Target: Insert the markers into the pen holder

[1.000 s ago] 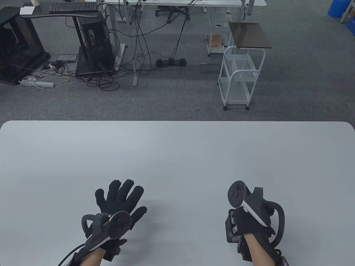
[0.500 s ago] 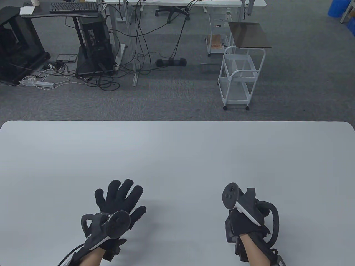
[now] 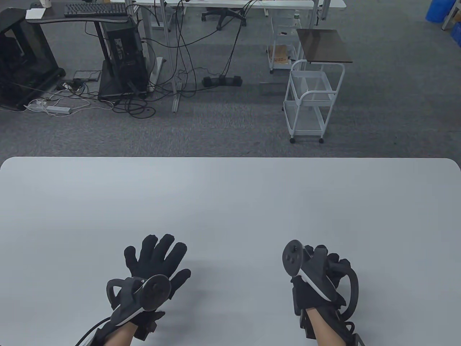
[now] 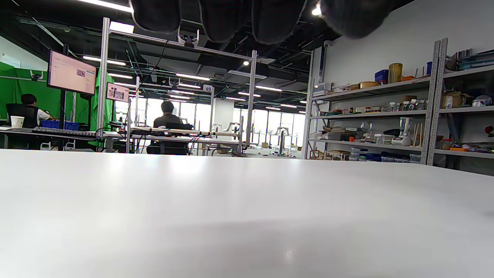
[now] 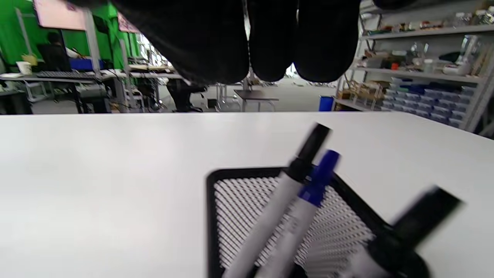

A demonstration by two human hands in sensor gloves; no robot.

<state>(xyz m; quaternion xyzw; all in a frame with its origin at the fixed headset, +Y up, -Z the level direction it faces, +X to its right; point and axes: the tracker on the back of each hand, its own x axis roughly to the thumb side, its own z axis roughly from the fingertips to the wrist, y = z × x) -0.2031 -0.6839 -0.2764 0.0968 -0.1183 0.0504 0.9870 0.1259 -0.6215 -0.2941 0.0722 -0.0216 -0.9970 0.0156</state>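
Observation:
A black mesh pen holder [image 5: 247, 216] stands on the white table [image 3: 230, 202] under my right hand. In the table view only its dark edge [image 3: 296, 304] shows beside the wrist. Three markers lean in it: a black-capped one [image 5: 307, 152], a blue-capped one [image 5: 322, 173] and a blurred black-capped one [image 5: 422, 216]. My right hand [image 3: 326, 257] hovers over the holder, turned on its side, and its fingers [image 5: 270, 42] hang above the markers without touching them. My left hand [image 3: 158, 256] lies flat on the table with fingers spread and holds nothing.
The table's far edge [image 3: 230, 158] borders a carpeted floor with a white wire cart [image 3: 311, 101] and desks with cables [image 3: 119, 57]. No loose markers show on the table.
My right hand has shifted a little left and rolled, so its fingers now show past the tracker. The left hand has not moved.

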